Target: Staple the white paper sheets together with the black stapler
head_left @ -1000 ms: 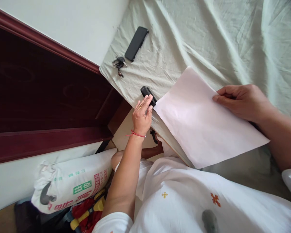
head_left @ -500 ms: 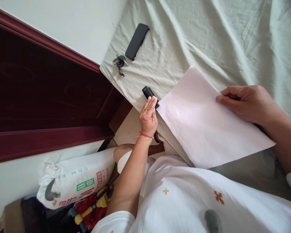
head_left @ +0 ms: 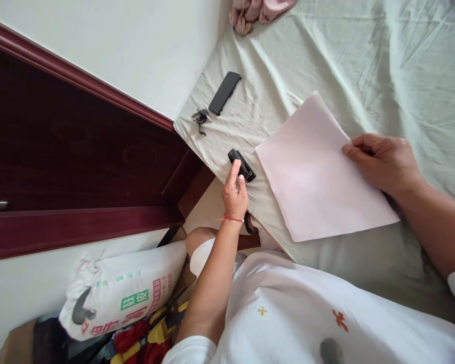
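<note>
Containers: a white woven sack (head_left: 132, 290) with green and red print lies below and to the left of the paper (head_left: 322, 172); its contents are concealed. The paper rests on the cloth-covered surface (head_left: 367, 76), near its edge. The right hand (head_left: 387, 164) pinches the paper's right-hand edge between thumb and fingers. The left hand (head_left: 235, 194) has its fingers extended, unwrapped, against a black stapler (head_left: 242, 165), which sits just left of the paper and apart from it. Farther up and left of the paper are a black phone (head_left: 225, 93) and, beside it, a bunch of keys (head_left: 200, 119). A dark red door (head_left: 83, 146) and a white wall (head_left: 136, 55) stand left of the paper.

Limits of view: the pink fabric (head_left: 260, 10) beyond the paper is cut off at the top. Red and yellow items (head_left: 147, 338) below the sack are jumbled and unidentifiable. The number of sheets cannot be determined.
</note>
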### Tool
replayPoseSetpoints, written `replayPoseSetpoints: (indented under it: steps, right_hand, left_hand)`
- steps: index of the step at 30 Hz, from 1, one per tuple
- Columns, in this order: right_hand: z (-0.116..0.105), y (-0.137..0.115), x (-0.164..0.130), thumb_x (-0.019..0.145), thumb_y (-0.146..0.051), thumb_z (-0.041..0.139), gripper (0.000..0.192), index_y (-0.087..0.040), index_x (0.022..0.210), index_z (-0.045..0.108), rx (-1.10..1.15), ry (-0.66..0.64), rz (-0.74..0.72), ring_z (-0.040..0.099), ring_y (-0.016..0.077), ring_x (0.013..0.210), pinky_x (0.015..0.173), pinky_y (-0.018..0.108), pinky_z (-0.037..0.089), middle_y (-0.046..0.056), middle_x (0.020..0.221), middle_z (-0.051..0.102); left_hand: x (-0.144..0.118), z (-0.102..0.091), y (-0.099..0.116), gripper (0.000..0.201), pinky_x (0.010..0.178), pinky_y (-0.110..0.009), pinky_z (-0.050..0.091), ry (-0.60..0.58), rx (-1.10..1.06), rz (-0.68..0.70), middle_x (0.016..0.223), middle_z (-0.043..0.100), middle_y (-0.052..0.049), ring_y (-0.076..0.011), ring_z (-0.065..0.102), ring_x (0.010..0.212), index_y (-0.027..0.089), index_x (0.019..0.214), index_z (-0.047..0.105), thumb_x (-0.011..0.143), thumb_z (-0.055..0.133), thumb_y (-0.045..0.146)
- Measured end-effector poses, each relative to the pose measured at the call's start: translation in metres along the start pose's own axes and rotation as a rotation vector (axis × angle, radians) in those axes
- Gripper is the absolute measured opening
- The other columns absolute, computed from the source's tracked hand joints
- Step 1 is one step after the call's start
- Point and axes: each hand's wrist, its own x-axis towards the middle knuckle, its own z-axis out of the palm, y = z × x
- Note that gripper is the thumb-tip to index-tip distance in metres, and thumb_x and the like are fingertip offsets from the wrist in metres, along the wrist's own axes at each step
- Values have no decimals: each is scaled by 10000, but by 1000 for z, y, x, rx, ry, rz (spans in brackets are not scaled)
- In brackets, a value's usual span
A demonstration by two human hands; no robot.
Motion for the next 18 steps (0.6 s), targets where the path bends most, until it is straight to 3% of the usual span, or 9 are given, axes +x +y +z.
replayPoseSetpoints:
  steps: [4, 6, 8, 10, 12, 14, 18]
  right_hand:
    - [-5, 0, 0, 847, -489, 681, 294, -198, 886, 707, 224, 18, 78, 460, 96, 587, 538, 250, 364, -20, 676, 590]
    - [-5, 0, -1, 817, -543, 717, 357, -193, 887, 699, 366, -51, 100, 476, 100, 588, 511, 240, 378, -10, 708, 611]
    - [-3, 2, -2, 787, -594, 741, 421, -191, 901, 697, 436, -109, 112, 498, 108, 586, 486, 234, 394, -2, 721, 630]
    - [-1, 5, -2, 773, -636, 745, 468, -193, 915, 695, 456, -159, 119, 513, 114, 578, 466, 229, 401, -2, 713, 634]
    - [0, 7, -3, 767, -666, 739, 495, -198, 918, 689, 462, -202, 120, 523, 118, 566, 453, 226, 407, -4, 698, 630]
    - [0, 9, -7, 761, -674, 741, 498, -206, 920, 687, 481, -235, 128, 543, 124, 570, 457, 228, 428, -1, 712, 641]
    - [-4, 7, -24, 748, -659, 759, 454, -235, 901, 699, 497, -255, 158, 535, 129, 560, 450, 234, 438, -3, 709, 650]
  left_hand:
    - [-28, 2, 16, 530, 1090, -364, 511, 201, -69, -142, 1533, 548, -186, -231, 539, 1423, 186, 1486, 484, 1046, 446, 477]
    - [-49, 4, 26, 465, 928, -322, 569, 279, -157, -262, 1349, 675, -166, -223, 681, 1189, 186, 1338, 609, 1016, 510, 507]
    - [-66, 5, 34, 409, 717, -272, 552, 164, -322, -409, 1001, 760, -91, -164, 704, 792, 191, 1111, 719, 998, 534, 537]
    - [-76, 5, 41, 489, 593, -257, 498, 80, -510, -496, 789, 725, -61, -141, 633, 635, 177, 959, 756, 992, 501, 594]
    - [-75, 5, 47, 573, 543, -256, 478, 35, -678, -566, 812, 738, -84, -151, 640, 653, 165, 952, 769, 969, 483, 661]
    - [-68, 6, 53, 611, 592, -268, 528, 7, -835, -664, 959, 769, -118, -186, 700, 795, 169, 1027, 764, 925, 511, 716]
    - [-57, 7, 64, 536, 952, -360, 567, -7, -1068, -774, 1203, 746, -105, -242, 691, 1154, 220, 1125, 726, 863, 647, 681]
